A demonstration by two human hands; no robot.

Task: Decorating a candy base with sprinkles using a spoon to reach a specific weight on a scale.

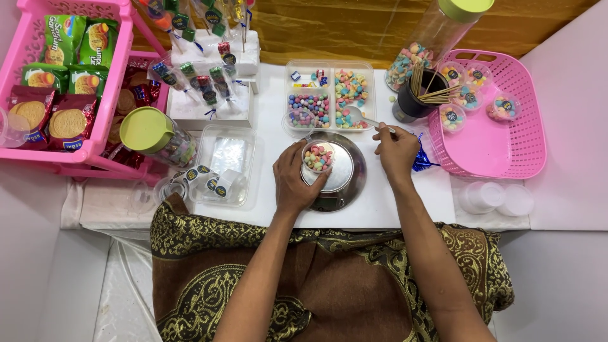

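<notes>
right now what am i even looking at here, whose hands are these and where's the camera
One picture, from a camera worn on a person's head, looking down at their own two bare hands over a white table. The left hand holds a small clear cup of coloured candies on a round metal scale. The right hand holds a spoon that reaches into a divided clear tray of candies. Around them: a pink basket with filled cups, a dark cup of wooden sticks, jars with green lids and pink crates of biscuit packs.
</notes>
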